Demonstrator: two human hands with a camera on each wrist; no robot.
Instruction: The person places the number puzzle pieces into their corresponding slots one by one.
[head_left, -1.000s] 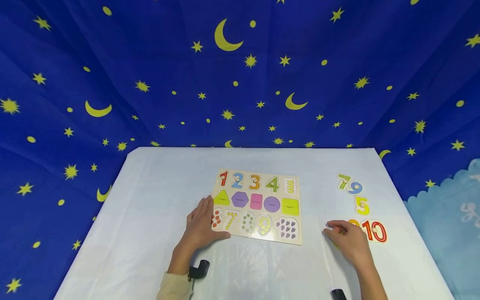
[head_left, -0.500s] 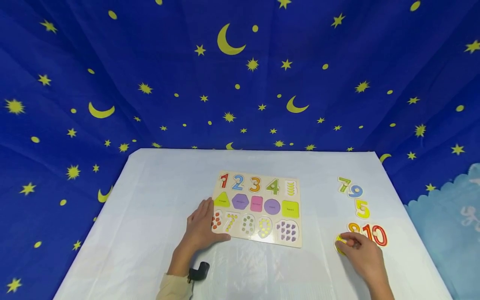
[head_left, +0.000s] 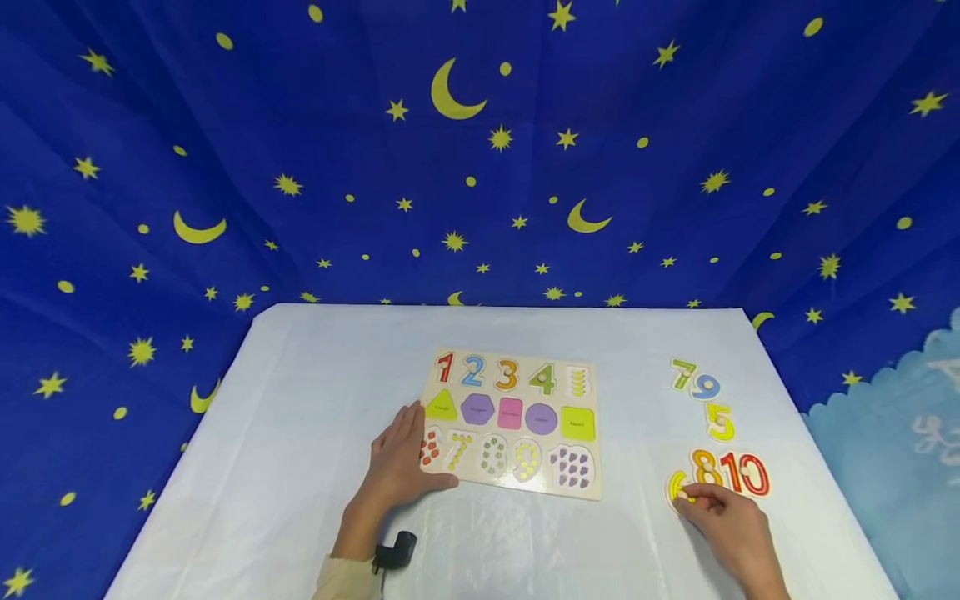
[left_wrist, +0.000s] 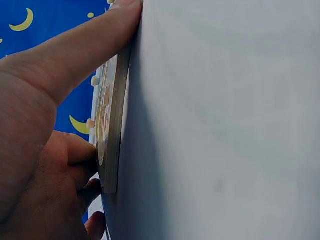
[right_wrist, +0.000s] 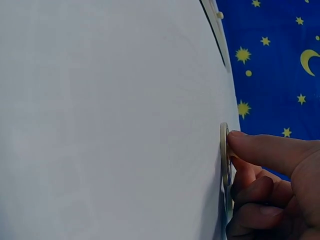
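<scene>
My left hand (head_left: 397,462) rests against the left front corner of a wooden number puzzle board (head_left: 480,485). Its fingers lie along the left edge and its thumb (left_wrist: 95,45) along the front edge. Right of the board, my right hand (head_left: 731,525) pinches the knob of a yellow number 6 puzzle piece (head_left: 672,492), partly hidden by the fingertips. The right wrist view catches that piece (right_wrist: 224,155) edge-on, close to the table. Beside it lie an orange 8 (head_left: 702,461) and a red 10 (head_left: 753,473).
A yellow 5 (head_left: 720,422), a blue 9 (head_left: 706,387) and a green 7 (head_left: 682,374) lie farther back. Numbers 1 to 4 stand in the board's top row. The white-covered table (head_left: 337,358) meets a blue star-patterned curtain (head_left: 360,167) at the back.
My right hand has shifted right and slightly toward me, uncovering the 8 and more of the yellow 6, whose knob it now pinches. The left hand and board have stayed put.
</scene>
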